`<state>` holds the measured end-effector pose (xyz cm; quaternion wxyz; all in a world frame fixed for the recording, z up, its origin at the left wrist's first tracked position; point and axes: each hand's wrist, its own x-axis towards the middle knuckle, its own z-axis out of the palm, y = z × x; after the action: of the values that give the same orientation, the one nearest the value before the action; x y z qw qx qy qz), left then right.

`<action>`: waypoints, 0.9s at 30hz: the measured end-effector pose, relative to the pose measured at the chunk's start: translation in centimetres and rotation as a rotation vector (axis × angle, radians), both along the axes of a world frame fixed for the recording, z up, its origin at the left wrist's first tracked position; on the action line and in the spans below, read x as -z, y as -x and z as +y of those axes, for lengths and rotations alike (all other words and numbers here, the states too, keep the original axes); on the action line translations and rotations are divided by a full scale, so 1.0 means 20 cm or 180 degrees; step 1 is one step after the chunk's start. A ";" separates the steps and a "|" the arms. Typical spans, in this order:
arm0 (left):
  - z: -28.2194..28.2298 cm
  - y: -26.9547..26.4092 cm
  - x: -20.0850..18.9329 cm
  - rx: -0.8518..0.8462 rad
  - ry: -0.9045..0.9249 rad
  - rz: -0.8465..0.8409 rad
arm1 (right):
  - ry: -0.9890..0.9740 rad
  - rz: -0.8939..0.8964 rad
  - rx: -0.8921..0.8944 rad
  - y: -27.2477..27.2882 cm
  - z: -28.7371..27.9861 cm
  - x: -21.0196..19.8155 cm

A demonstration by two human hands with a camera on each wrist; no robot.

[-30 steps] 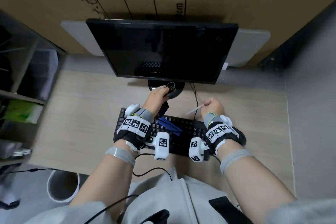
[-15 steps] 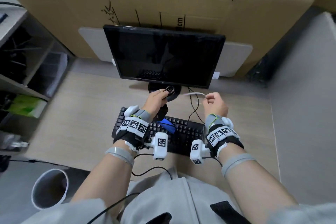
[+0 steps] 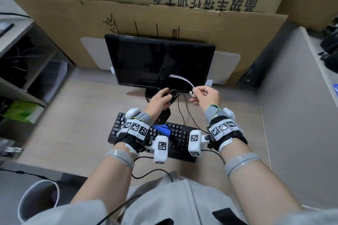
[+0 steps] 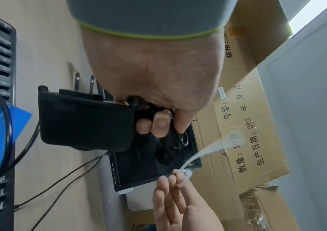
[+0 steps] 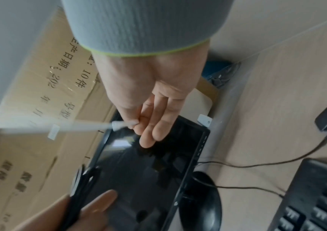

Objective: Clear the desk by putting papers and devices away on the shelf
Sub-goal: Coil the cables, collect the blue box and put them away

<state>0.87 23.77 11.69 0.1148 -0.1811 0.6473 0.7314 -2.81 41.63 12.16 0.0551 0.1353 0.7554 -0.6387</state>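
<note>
Left wrist view: the fingers (image 4: 159, 123) of the left hand (image 3: 158, 101) are curled round a coiled black cord (image 4: 178, 137), and a black adapter (image 4: 85, 118) with two metal prongs is held against the palm, above the tabletop (image 3: 76, 115). In the right wrist view, the end of a white cable (image 5: 117, 125) is pinched between the thumb and forefinger of the right hand (image 3: 206, 97), while the other fingers (image 5: 154, 125) are extended and only lightly bent. The cable's free length is seen arching up and to the left in front of the monitor (image 3: 161, 64), blurred along most of its run. Both hands are raised just in front of the monitor's stand, close together but apart. Below the wrists a black keyboard (image 3: 179, 133) is laid on the tabletop, and a blue object (image 3: 162, 129) rests on its keys; what it is cannot be told. Two thin black wires (image 3: 182, 113) are run from behind the stand toward the keyboard. A shelf (image 3: 23, 86) stands to the left of the tabletop, with a green item (image 3: 22, 111) on one level. Cardboard boxes (image 3: 164, 14) are stacked behind the monitor. A grey bin (image 3: 39, 201) is seen on the floor at lower left.
</note>
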 end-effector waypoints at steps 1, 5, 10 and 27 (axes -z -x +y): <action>0.01 0.00 0.00 0.0017 -0.0064 -0.0042 | 0.0092 -0.0063 -0.0022 0.00 -0.02 -0.02; 0.05 -0.02 -0.04 0.0214 0.0025 0.0104 | 0.0184 -0.0142 -0.0743 -0.04 -0.07 -0.09; 0.05 -0.03 -0.11 0.0227 0.0241 0.0492 | -0.0074 -0.0312 -0.1544 -0.09 -0.06 -0.13; 0.00 -0.09 -0.10 -0.0160 0.1132 0.0340 | 0.0309 0.0265 -0.2041 -0.14 -0.09 -0.28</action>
<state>2.68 23.70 13.76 0.0281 -0.1754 0.7669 0.6167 -0.01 39.86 17.84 0.2289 -0.1384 0.7298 -0.6291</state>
